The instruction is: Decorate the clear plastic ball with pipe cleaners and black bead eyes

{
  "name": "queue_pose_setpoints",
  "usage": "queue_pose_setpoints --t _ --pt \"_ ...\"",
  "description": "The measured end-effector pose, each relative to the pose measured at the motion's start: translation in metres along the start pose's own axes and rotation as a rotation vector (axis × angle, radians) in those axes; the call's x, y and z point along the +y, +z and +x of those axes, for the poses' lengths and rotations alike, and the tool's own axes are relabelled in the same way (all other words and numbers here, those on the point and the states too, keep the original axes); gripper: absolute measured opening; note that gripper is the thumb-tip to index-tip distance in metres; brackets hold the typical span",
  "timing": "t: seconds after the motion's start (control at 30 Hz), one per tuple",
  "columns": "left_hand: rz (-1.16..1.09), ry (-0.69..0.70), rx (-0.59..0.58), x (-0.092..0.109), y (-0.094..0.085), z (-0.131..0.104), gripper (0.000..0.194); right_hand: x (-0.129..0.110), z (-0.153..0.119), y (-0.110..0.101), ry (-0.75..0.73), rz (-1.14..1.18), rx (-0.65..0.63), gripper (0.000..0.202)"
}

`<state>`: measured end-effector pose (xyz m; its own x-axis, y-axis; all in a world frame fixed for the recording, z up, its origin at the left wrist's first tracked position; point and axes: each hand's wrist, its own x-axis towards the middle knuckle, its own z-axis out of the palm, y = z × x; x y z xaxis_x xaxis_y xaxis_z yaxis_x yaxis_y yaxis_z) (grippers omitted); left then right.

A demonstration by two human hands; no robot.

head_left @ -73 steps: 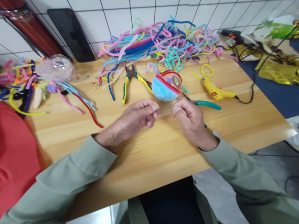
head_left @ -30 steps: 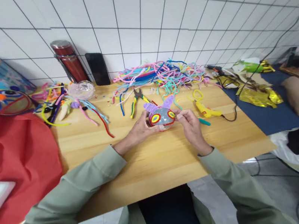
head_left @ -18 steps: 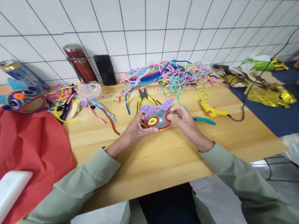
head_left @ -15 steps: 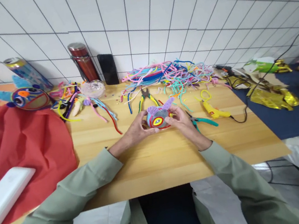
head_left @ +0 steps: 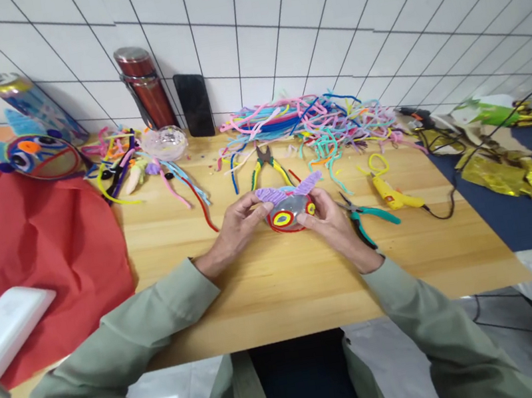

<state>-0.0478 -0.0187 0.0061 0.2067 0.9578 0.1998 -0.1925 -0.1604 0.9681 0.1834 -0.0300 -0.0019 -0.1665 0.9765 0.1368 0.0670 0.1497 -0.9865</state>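
Both hands hold a pipe-cleaner animal head [head_left: 294, 205], a clear rounded shell with red-and-yellow ringed eyes and two purple ears. My left hand [head_left: 242, 224] pinches the left side by the base of the left ear. My right hand [head_left: 327, 221] grips the right side, its thumb on the front between the eyes. Just behind the head lie yellow-and-green handled pliers [head_left: 265, 159]. Teal-handled pliers [head_left: 368, 212] rest to the right of my right hand. A yellow glue gun [head_left: 393, 194] lies farther right with its cord.
A tangled pile of pipe cleaners [head_left: 304, 119] lies along the wall. A red thermos [head_left: 148, 90], a phone [head_left: 194, 105] and a clear plastic dish [head_left: 165, 143] stand back left. Red cloth [head_left: 50, 240], a white box [head_left: 9, 330] and a finished-looking blue-eared head [head_left: 44, 156] are at left. Gold foil [head_left: 504, 171] lies right.
The head has turned and tilted in my hands, so both eyes and both ears now show. My left thumb has moved up to the left ear. The camera view has shifted slightly.
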Motion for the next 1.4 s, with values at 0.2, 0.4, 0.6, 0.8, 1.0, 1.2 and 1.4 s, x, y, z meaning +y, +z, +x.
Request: queue_pose_setpoints --t 0.2,0.4,0.6,0.8,1.0,1.2,1.4 --pt "0.131 0.070 -0.006 -0.002 -0.005 0.001 0.040 0.002 0.001 -0.003 0.005 0.007 -0.019 0.066" --pt "0.045 0.028 -0.004 0.001 -0.002 -0.003 0.042 0.001 0.001 -0.002 0.009 0.009 -0.014 0.068" --pt "0.155 0.065 0.032 0.008 -0.004 -0.003 0.037 0.002 0.000 -0.002 -0.014 -0.003 -0.006 0.068" --pt "0.107 0.009 -0.029 0.000 -0.002 -0.005 0.051 0.003 0.000 -0.001 -0.029 -0.007 -0.017 0.067" --pt "0.117 -0.042 -0.102 -0.009 0.003 -0.007 0.070 0.004 -0.004 -0.004 -0.098 -0.048 0.016 0.064" --pt "0.213 0.029 -0.121 -0.012 0.004 -0.011 0.086 -0.020 -0.017 -0.011 -0.543 -0.601 0.259 0.027" --pt "0.314 0.199 -0.123 -0.029 0.009 -0.014 0.094 -0.039 -0.023 -0.004 -0.620 -0.869 0.023 0.035"
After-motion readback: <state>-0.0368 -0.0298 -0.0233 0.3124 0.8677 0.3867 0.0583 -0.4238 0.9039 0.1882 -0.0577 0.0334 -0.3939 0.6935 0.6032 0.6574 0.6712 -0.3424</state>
